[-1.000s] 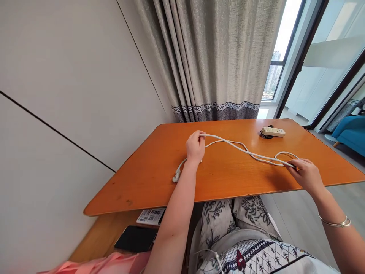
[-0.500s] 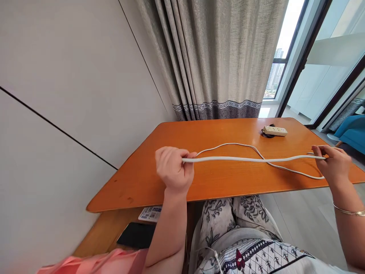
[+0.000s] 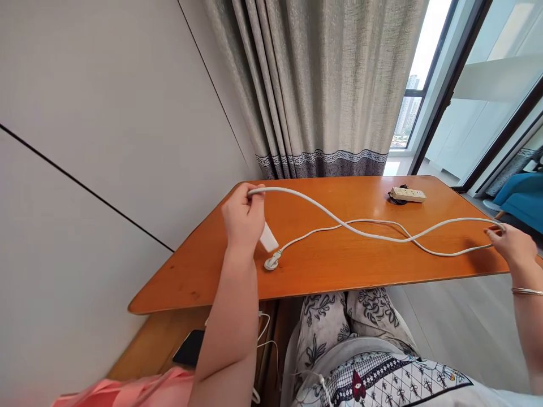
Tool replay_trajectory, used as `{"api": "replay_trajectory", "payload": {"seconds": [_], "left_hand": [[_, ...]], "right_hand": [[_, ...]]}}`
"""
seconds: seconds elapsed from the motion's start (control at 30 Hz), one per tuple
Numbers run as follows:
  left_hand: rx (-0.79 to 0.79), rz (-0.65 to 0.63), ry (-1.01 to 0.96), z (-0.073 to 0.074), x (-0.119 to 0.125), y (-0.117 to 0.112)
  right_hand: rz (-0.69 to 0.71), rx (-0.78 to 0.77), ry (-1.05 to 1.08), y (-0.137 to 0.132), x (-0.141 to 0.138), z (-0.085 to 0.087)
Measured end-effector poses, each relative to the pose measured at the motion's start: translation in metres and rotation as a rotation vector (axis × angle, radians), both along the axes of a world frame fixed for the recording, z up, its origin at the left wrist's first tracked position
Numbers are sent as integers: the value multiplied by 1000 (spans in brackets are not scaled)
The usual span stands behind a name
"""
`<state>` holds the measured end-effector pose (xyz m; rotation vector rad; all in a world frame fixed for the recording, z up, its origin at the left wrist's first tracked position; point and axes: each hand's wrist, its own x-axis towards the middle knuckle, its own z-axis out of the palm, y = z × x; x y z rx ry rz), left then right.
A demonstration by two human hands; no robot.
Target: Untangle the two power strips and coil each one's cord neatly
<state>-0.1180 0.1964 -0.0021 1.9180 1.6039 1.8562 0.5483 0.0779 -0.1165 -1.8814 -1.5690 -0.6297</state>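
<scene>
A long white cable [image 3: 365, 232] lies in crossing strands over the orange wooden table [image 3: 339, 265]. My left hand [image 3: 243, 217] is raised at the table's left part and grips one end section of the cable, with a white tab showing below the palm. The cable's plug [image 3: 272, 262] rests on the table just under that hand. My right hand [image 3: 511, 247], at the table's right edge, pinches the bend of the cable where it doubles back.
A white power strip [image 3: 407, 194] sits at the table's far right. A grey curtain [image 3: 318, 85] hangs behind, with a wall to the left and windows to the right. A black phone [image 3: 190, 347] lies on a lower shelf. My patterned lap is below.
My left hand moved away from me and up, and the plug now lies on the table. My right hand shifted further right, and the taut strand has slackened into crossing curves.
</scene>
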Motion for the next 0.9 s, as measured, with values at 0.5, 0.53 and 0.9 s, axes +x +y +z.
{"api": "replay_trajectory", "payload": {"seconds": [0.5,0.53,0.9], "left_hand": [[-314,-630,-246,2,80,-27],[-331,-666,-288,2,82,-30],[-679,-1056,-435,-18,64,-37]], "right_hand": [[859,-414,143,-8,-299,40],[901,-444,139,-7,-313,39],[793,7,1010,6,-330,36]]}}
